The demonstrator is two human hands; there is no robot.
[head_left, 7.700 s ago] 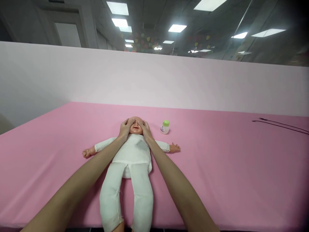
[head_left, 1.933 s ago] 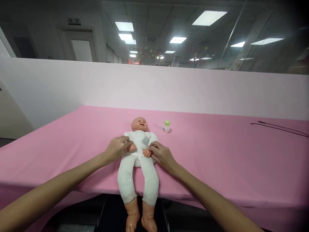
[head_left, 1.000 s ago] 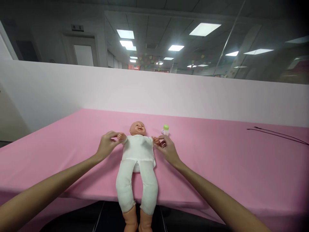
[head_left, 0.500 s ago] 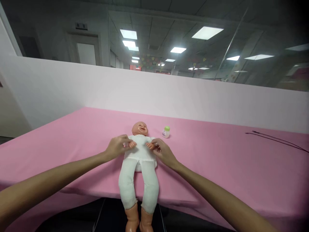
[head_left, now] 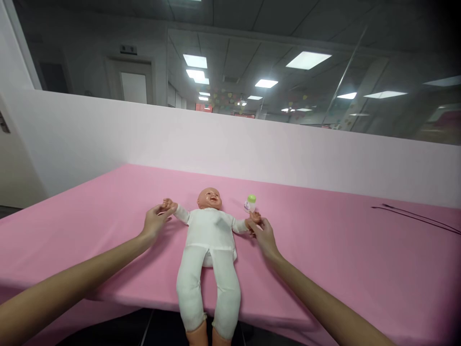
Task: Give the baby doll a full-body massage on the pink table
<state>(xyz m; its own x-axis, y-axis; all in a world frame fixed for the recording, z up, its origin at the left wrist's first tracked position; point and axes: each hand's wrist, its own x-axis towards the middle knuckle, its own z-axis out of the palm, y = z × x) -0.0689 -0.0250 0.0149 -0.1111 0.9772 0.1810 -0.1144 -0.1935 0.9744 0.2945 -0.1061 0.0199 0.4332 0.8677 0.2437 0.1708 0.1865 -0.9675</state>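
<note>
A baby doll (head_left: 212,229) in white clothes lies on its back on the pink-covered table, its head away from me and its feet past the front edge. My left hand (head_left: 155,223) is closed around the doll's arm at the wrist, on the left, holding it out to the side. On the right, my right hand (head_left: 264,235) grips the other arm near the doll's hand, also stretched outward. Just beyond that hand stands a small clear bottle (head_left: 249,204) with a green cap. The doll's arm partly overlaps the bottle's base.
The pink cloth (head_left: 334,259) covers the table and drapes over its front edge. Two thin dark cords (head_left: 418,216) lie at the far right. Behind the table rises a white partition (head_left: 252,149) with glass above it.
Both hands have moved apart, drawing the doll's arms from over its chest outward to the sides. The camera view has tilted slightly up.
</note>
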